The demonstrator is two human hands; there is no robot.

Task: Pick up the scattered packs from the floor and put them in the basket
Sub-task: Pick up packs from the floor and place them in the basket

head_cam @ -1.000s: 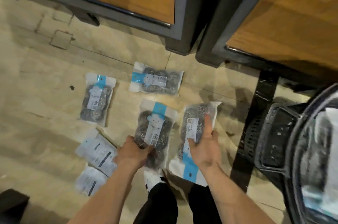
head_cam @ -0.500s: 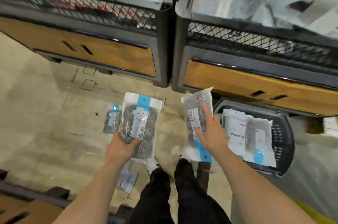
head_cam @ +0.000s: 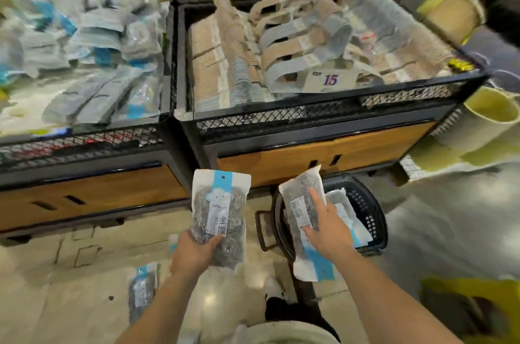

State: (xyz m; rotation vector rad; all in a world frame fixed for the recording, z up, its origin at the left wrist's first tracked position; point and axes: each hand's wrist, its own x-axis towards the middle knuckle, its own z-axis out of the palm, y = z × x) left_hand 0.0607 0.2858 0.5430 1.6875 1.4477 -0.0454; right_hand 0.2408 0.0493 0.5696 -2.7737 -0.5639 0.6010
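My left hand (head_cam: 194,252) grips the lower end of a clear pack of steel scourers (head_cam: 221,203) with a blue-and-white header, held upright in front of me. My right hand (head_cam: 327,231) holds a second pack of the same kind (head_cam: 302,197), label side up, over the left rim of the black plastic basket (head_cam: 368,211). The basket stands on the floor against the display stand and has several packs (head_cam: 342,206) in it. One more pack (head_cam: 142,290) lies on the floor at lower left, partly behind my left forearm.
Two black mesh-sided display bins with wooden fronts (head_cam: 309,158) stand ahead, filled with bagged goods and hangers. Pale buckets (head_cam: 489,116) sit at the right. A yellow object (head_cam: 475,304) is at the lower right. My shoe (head_cam: 274,291) is on the tiled floor.
I have risen from the floor with a pack in each hand. The view has tilted up to the bins, and my right hand with its pack has moved over the basket's rim.
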